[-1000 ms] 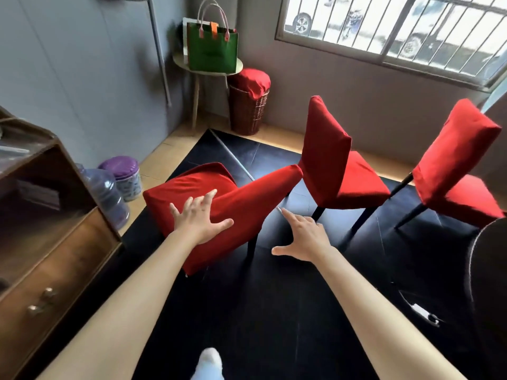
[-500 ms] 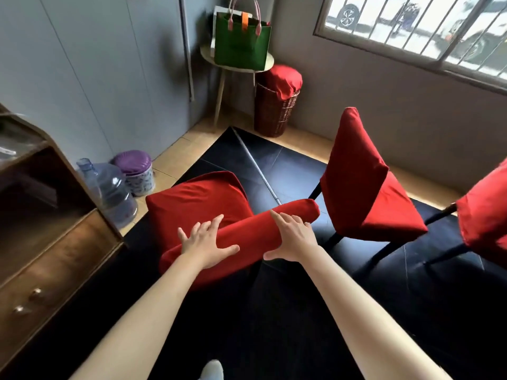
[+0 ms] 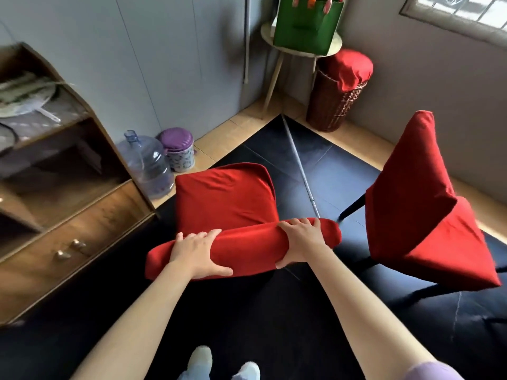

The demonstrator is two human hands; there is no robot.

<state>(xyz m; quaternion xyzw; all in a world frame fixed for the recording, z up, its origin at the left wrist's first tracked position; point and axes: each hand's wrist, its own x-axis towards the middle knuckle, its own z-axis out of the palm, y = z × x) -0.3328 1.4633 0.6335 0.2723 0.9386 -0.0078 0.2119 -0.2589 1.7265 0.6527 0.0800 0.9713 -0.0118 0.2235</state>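
Hands clamp the red chair [image 3: 225, 200] backrest top: left hand [image 3: 199, 255] curled over near its left end, right hand [image 3: 301, 242] wrapped near its right end.

No legible text, label, brand, number or sign appears anywhere in the head view. The purple-lidded canister [image 3: 179, 157] at centre left of the frame has a printed pattern on its wall, but the print is too small to make out as characters. The green bag [image 3: 303, 28] at the upper edge shows only plain coloured surfaces.
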